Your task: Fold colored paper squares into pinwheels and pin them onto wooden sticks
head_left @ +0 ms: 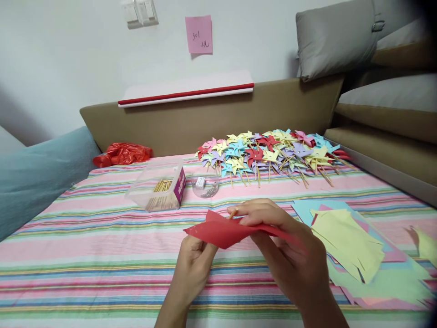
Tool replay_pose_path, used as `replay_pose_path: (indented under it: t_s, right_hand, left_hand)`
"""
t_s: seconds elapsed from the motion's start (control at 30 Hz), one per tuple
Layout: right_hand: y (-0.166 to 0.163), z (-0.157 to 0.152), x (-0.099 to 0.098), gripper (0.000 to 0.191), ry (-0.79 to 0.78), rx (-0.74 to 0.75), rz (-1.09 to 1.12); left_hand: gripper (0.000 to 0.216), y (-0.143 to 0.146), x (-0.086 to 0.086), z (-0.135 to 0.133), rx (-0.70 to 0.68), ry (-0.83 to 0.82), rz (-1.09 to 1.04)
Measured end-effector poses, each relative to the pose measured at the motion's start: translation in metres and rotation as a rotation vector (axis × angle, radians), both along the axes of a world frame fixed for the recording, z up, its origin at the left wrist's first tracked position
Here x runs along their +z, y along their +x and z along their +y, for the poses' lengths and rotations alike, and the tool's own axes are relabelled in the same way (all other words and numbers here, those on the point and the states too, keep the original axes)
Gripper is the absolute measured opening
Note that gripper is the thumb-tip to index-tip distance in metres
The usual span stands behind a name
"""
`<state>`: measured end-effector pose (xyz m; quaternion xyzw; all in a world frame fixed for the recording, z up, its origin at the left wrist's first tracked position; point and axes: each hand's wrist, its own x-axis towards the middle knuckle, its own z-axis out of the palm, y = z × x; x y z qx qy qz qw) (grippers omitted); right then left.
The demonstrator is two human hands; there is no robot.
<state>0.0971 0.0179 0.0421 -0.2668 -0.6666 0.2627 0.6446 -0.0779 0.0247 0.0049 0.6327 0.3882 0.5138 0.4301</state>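
Note:
A red paper sheet (221, 230) is held up over the striped bedspread (102, 255), partly folded. My left hand (194, 264) grips it from below, fingers closed under the paper. My right hand (287, 255) pinches its upper edge from above, fingers pressed together. The tip of a thin wooden stick (233, 212) pokes out at my right fingertips. To the right lies a stack of cut coloured paper squares (344, 237). Farther back sits a pile of finished paper pinwheels (269, 152) on sticks.
A clear plastic box of wooden sticks (160, 187) and a small clear tub of pins (205, 184) stand mid-bed. A red plastic bag (123, 154) lies at the headboard. A teal pillow (37, 173) is left; cushions (382, 105) are right.

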Motion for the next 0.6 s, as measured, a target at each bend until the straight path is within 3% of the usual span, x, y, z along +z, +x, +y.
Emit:
replay_pose_path:
  t_s: [0.17,0.6]
  right_hand:
    - [-0.0002,-0.0014,0.0018,0.023,0.056,-0.016,-0.029]
    - [-0.0012,-0.0018,0.0035,0.021,0.052,-0.025,-0.036]
  left_hand:
    - [0.025,-0.0013,0.0014,-0.0021,0.08,0.028,0.028]
    - [0.025,-0.0072,0.0003,-0.0035,0.099,0.059,0.11]
